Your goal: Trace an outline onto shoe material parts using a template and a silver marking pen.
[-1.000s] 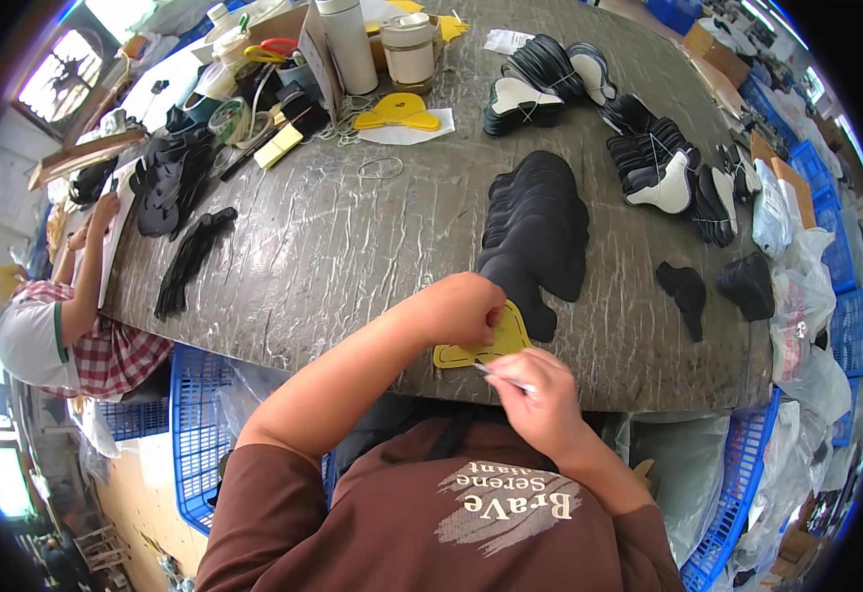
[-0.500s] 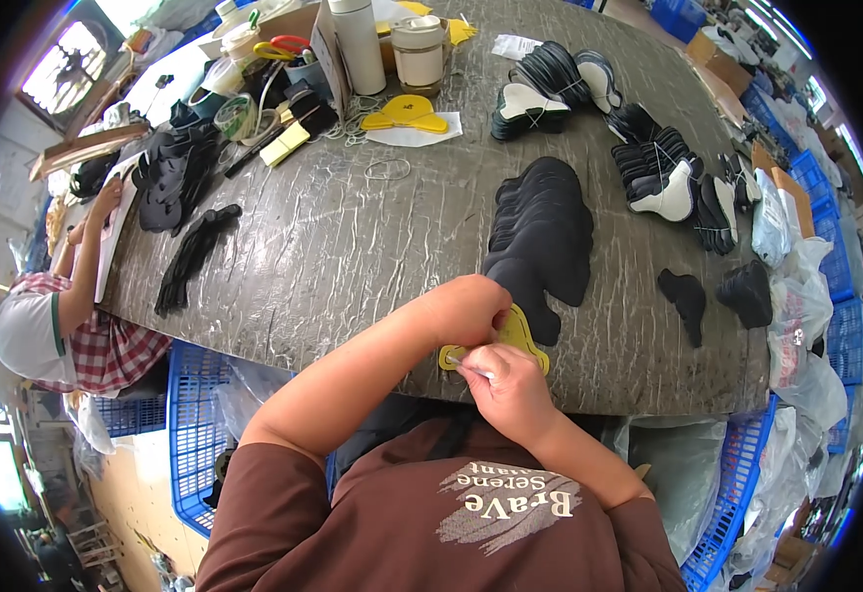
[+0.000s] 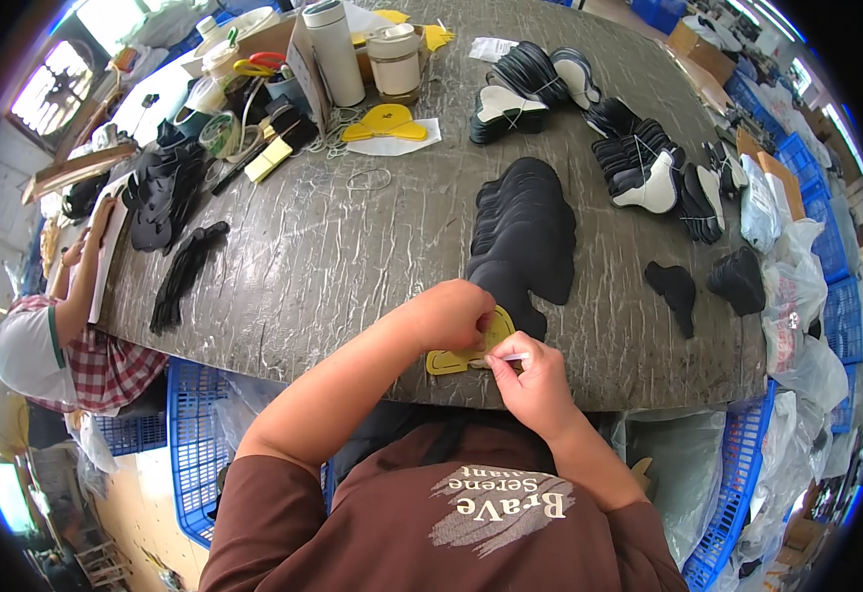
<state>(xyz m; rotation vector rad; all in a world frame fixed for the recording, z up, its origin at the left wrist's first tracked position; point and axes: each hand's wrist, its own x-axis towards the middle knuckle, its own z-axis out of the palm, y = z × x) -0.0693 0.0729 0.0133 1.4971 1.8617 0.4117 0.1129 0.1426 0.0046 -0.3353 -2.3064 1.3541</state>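
Observation:
A yellow template (image 3: 446,363) with slots cut in it lies by the near edge of the table, at the lower end of a fanned row of black fabric pieces (image 3: 525,232). My left hand (image 3: 456,314) is closed at the template's upper part, its fingers bent down and partly hidden. A thin white pen-like marker (image 3: 516,356) is pinched in my right hand (image 3: 533,383), its tip against the template's near edge. Whatever lies directly beneath the template is mostly hidden.
Tied bundles of black and white pieces (image 3: 639,173) sit at the right, with loose black pieces (image 3: 673,293) nearer. Another yellow template (image 3: 385,123), a white bottle (image 3: 334,54) and a lidded cup (image 3: 393,61) stand far off. At left, a person (image 3: 42,345) works.
My right hand has moved the marker from the template's left end rightward along its near edge. The left hand stays on the template. The whole view has shifted slightly.

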